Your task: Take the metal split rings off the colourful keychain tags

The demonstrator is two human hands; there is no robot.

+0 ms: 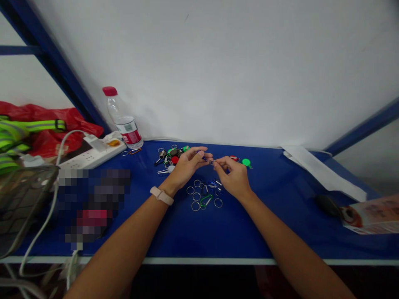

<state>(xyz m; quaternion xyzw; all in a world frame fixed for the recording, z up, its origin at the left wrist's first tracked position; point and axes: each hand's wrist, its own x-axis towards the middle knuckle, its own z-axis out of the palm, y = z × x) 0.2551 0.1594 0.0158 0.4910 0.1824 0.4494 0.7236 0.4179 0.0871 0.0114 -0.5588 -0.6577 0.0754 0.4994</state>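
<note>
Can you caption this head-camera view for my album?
Left hand and right hand pinch a small metal piece above a blue table, among split rings, a green carabiner and key tags.

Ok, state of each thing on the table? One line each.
Left hand: pinching small metal piece, exact type too small to tell
Right hand: pinching same piece
Split rings: loose, spread on blue tabletop
Green carabiner: lying flat among rings
Key tags: heaped together
Water bottle: upright, capped
Power strip: lying flat
</note>
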